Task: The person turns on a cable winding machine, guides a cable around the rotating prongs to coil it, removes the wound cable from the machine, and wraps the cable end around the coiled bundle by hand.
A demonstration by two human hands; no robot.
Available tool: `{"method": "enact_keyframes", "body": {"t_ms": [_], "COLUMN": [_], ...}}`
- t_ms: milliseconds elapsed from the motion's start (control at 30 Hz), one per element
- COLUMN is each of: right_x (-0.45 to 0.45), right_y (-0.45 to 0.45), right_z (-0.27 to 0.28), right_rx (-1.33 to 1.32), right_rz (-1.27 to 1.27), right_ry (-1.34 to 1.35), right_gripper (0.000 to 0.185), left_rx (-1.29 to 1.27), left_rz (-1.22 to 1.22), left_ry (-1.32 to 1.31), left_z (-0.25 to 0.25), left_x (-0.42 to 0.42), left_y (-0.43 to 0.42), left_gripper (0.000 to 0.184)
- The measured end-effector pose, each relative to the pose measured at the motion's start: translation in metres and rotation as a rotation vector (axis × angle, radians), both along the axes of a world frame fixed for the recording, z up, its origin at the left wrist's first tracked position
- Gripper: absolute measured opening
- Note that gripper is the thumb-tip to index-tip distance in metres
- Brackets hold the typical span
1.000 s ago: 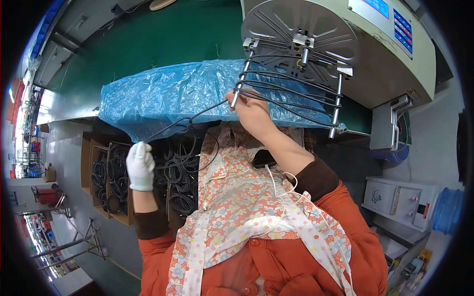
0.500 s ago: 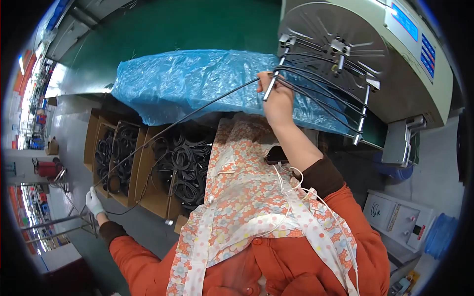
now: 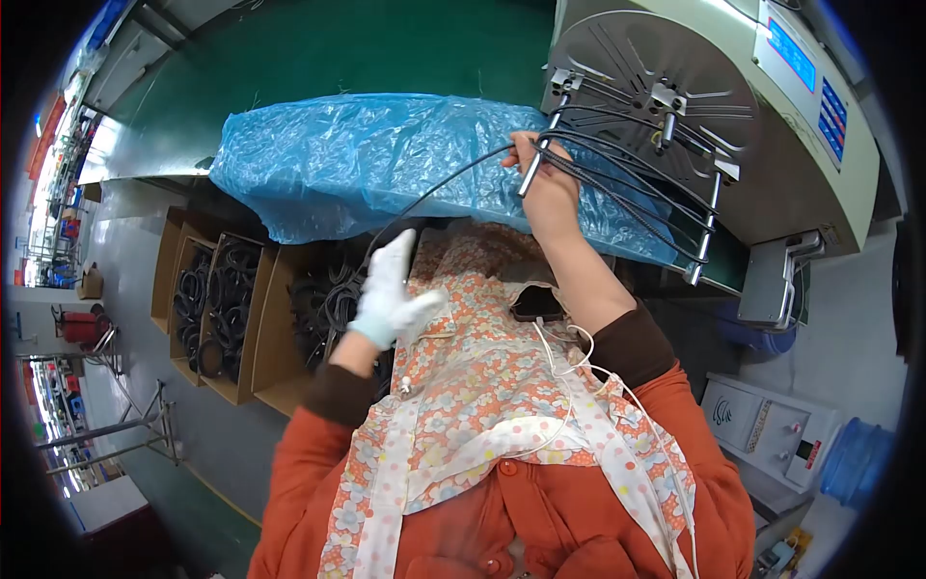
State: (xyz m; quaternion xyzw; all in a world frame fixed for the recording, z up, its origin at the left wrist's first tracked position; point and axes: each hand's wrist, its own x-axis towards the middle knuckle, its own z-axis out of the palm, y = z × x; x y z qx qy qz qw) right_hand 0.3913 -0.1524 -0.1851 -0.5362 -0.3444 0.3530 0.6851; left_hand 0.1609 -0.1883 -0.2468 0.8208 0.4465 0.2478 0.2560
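A black cable (image 3: 451, 179) loops round the metal rods (image 3: 707, 232) of a winding machine's round plate (image 3: 608, 58). My bare right hand (image 3: 547, 183) is closed on the cable beside the left rod, over blue plastic sheeting (image 3: 357, 154). From there the cable runs down and left, passing out of sight behind my left hand. My left hand (image 3: 389, 297) wears a white glove and is raised in front of the apron (image 3: 482, 362), with thumb and fingers apart. Nothing shows in its grasp.
Cardboard boxes (image 3: 258, 333) of coiled black cables stand below the green table (image 3: 386, 48) at left. The machine's housing with a blue display (image 3: 791, 53) is at upper right. A phone (image 3: 536, 303) with a white cord sits in the apron pocket. A water dispenser (image 3: 772, 429) stands at lower right.
My left hand has come from far left to the middle, near the apron, and its fingers are now apart. My right hand has stayed at the rod with the cable.
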Motion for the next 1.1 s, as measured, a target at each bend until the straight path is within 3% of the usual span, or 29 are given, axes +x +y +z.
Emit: {"method": "enact_keyframes", "body": {"t_ms": [67,100,200,233,367,433,467,533,633,700,900,1033,1100], "right_x": [0.005,0.008,0.011,0.014,0.030,0.055,0.069,0.091,0.103,0.108,0.125,0.135,0.132], "right_y": [0.000,-0.001,-0.012,-0.017,-0.036,-0.051,-0.059,-0.075,-0.103,-0.123,-0.156,-0.158,-0.161], "right_z": [-0.008,-0.011,-0.006,-0.006,-0.008,-0.017,-0.016,-0.005,0.021,0.021,0.032,0.091,0.101], "right_rx": [-0.070,-0.147,-0.043,-0.045,-0.118,-0.093,-0.092,-0.067,-0.229,-0.081,0.069,-0.167,-0.126], "right_rz": [-0.001,-0.017,0.016,0.008,0.286,0.503,0.495,0.632,0.626,0.946,0.670,0.455,0.425], "right_ry": [-0.033,-0.096,-0.097,-0.100,0.192,0.464,0.463,0.902,0.815,0.804,0.919,0.882,0.759], "right_gripper": [0.012,0.012,0.009,0.009,0.008,0.009,0.009,0.007,0.004,0.008,0.016,0.024,0.023], "left_rx": [0.025,0.172,0.599,0.597,0.498,0.421,0.420,0.027,-0.180,-0.376,-0.188,-0.059,0.055], "left_rz": [0.036,0.051,0.092,0.086,0.058,-0.054,-0.062,-0.241,-0.412,-0.571,-0.725,-0.511,-0.510], "left_ry": [0.060,0.011,-0.151,-0.156,-0.113,-0.162,-0.165,-0.301,-0.070,0.167,0.145,0.134,0.167], "left_z": [-0.020,-0.022,-0.023,-0.018,0.019,0.026,0.027,0.029,0.047,0.063,0.106,0.131,0.148], "left_x": [0.027,0.034,0.053,0.062,0.108,0.125,0.137,0.156,0.159,0.166,0.197,0.195,0.197], "left_y": [0.002,0.004,0.010,0.010,0.014,-0.004,-0.017,-0.043,-0.062,-0.070,-0.072,-0.084,-0.080], "left_gripper": [0.070,0.069,0.067,0.067,0.057,0.057,0.057,0.048,0.041,0.035,0.028,0.026,0.027]}}
